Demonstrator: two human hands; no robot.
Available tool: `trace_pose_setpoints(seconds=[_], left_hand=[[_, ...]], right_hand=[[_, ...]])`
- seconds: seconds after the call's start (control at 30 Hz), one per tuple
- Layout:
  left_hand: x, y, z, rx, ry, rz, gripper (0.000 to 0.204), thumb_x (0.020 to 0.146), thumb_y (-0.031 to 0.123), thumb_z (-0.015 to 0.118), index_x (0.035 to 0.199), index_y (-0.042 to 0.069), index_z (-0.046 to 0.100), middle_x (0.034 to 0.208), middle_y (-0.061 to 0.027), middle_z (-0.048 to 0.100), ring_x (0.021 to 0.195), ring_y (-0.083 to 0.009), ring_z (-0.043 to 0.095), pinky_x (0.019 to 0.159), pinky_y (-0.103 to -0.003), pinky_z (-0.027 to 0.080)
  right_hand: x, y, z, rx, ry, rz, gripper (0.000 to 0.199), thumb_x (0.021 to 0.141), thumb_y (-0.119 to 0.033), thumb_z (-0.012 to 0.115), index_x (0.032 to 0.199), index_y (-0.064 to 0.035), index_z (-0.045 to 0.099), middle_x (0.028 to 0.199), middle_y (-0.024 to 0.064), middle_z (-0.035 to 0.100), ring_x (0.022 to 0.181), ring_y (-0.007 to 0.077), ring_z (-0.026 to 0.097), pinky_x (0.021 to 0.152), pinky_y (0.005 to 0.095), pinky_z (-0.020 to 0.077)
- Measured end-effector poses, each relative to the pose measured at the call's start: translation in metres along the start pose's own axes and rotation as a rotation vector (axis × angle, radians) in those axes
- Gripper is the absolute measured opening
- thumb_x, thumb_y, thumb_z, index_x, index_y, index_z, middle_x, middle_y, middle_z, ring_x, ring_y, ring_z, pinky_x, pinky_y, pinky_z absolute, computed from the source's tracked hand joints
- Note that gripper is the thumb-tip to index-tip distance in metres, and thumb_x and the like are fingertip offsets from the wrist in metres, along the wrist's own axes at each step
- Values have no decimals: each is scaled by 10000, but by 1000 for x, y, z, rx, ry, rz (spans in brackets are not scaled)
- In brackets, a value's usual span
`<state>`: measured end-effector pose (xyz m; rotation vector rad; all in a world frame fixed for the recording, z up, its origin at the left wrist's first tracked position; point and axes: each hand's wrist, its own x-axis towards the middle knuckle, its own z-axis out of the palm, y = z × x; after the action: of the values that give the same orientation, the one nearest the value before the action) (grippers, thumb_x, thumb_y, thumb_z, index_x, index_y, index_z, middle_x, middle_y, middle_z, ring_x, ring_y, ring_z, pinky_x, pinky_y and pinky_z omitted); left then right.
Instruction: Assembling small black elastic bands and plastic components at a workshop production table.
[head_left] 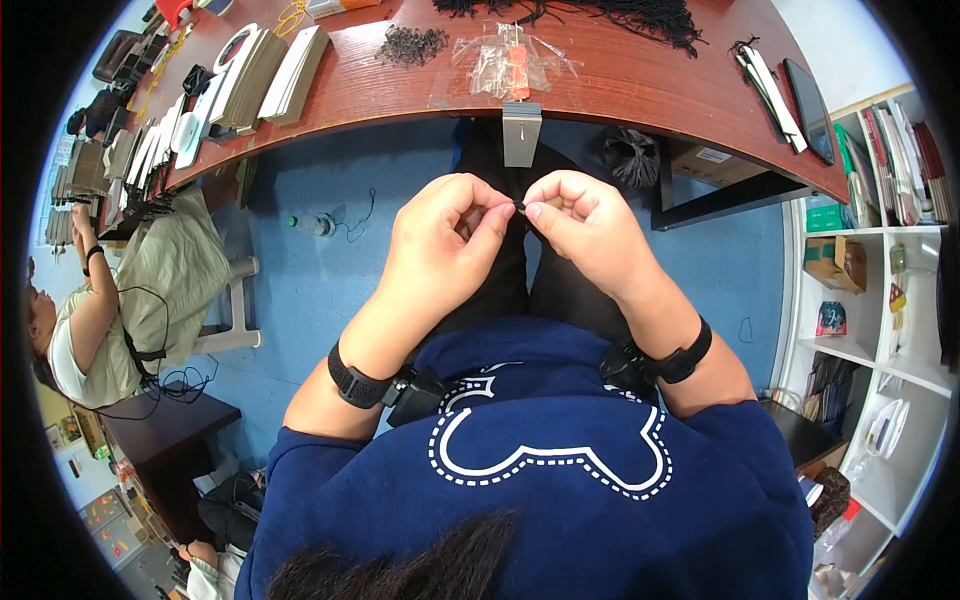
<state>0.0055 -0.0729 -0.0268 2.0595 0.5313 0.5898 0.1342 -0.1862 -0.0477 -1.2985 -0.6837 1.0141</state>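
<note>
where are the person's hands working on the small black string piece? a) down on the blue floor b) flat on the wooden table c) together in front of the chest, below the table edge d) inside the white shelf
c: the left hand and right hand meet fingertip to fingertip around a small black string piece, held over the lap, nearer than the wooden table edge.

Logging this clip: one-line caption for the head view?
Both hands, left hand and right hand, pinch a thin black string together below the wooden table edge.

Open air over the lap below the wooden desk (640, 85) edge — room either side of both hands. Ahead, the metal clamp (521, 133) hangs down, and a black cord bundle (631, 156) crowds the right — a person (110, 310) sits well apart, left.
</note>
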Motion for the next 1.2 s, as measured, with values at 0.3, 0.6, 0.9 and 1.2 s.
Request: trace_pose_setpoints(seconds=[0.3, 0.6, 0.9, 1.2], left_hand=[[-1, -8, 8, -157, 34, -10, 35, 805, 26, 637, 828, 5, 622, 798, -33, 582, 679, -74, 535, 585, -196, 423], [2, 8, -12, -123, -67, -3, 187, 795, 8, 628, 979, 34, 653, 897, -27, 596, 678, -76, 532, 575, -198, 430], [7, -13, -17, 56, -144, 238, 143, 716, -17, 690, 841, 41, 651, 788, -62, 602, 647, -159, 566, 567, -246, 454], [11, -69, 16, -359, -357, -245, 61, 855, 35, 547, 913, 37, 526, 796, 25, 536, 700, -50, 510, 630, -201, 434]], right_hand=[[9, -1, -8, 542, -157, 300, 60, 831, -78, 607, 872, -59, 569, 659, -48, 484, 428, 8, 332, 393, 180, 240], [11, -5, -5, 463, -148, 326, 96, 818, -73, 641, 894, -53, 586, 698, -30, 528, 429, -2, 336, 374, 166, 215], [7, -2, -3, 281, -136, 408, 106, 834, -129, 648, 884, -38, 622, 631, -50, 500, 450, 2, 316, 396, 176, 201], [16, 5, -13, 547, -96, 77, 183, 899, -183, 541, 911, -16, 612, 750, 30, 618, 657, 82, 569, 601, 201, 443]])
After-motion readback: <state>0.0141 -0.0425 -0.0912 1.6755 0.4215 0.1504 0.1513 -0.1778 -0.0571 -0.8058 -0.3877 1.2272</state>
